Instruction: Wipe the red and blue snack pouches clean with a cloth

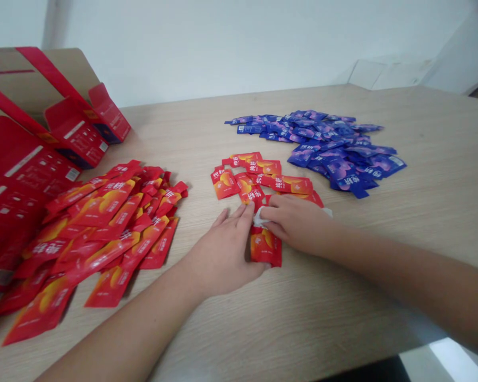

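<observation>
My left hand (pixel 223 252) lies on the wooden table (pixel 302 307) with its fingers closed against the left edge of a red sachet (pixel 266 246). My right hand (pixel 297 220) covers the sachet's top end, fingers curled, with a bit of white showing under them. Just beyond the hands lies a small group of red sachets (pixel 263 178), some overlapping. A big loose heap of red sachets (pixel 103 228) spreads to the left of my left arm.
A pile of blue sachets (pixel 326 146) sits beyond and to the right. Open red cartons with red handles (pixel 63 127) stand at the left edge. A white wall rises behind the table. The table's near edge runs at the lower right.
</observation>
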`<state>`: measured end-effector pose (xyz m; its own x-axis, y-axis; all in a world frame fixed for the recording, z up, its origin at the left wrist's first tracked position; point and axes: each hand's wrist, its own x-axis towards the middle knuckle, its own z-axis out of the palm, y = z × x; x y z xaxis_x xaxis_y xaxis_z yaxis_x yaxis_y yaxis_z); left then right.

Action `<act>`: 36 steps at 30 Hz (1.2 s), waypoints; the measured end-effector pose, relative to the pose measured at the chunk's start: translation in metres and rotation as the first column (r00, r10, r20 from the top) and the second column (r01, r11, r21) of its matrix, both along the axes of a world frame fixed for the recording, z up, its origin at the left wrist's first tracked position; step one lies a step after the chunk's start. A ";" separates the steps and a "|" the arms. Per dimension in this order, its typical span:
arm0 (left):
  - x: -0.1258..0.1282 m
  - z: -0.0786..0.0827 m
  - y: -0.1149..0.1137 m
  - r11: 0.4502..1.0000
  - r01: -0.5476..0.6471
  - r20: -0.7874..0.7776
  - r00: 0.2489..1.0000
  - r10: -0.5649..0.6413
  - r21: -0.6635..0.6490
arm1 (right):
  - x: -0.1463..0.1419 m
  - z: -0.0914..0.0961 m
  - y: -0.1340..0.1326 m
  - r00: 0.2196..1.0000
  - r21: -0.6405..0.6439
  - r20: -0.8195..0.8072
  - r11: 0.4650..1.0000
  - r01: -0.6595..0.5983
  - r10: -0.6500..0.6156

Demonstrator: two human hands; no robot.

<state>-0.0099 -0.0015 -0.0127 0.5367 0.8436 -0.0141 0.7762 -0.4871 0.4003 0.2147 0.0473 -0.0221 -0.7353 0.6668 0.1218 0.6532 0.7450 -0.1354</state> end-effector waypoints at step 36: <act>0.004 0.000 -0.009 0.968 0.081 -0.132 0.990 -0.050 0.236 | 0.013 -0.013 0.006 0.946 0.036 -0.291 0.987 0.159 -0.142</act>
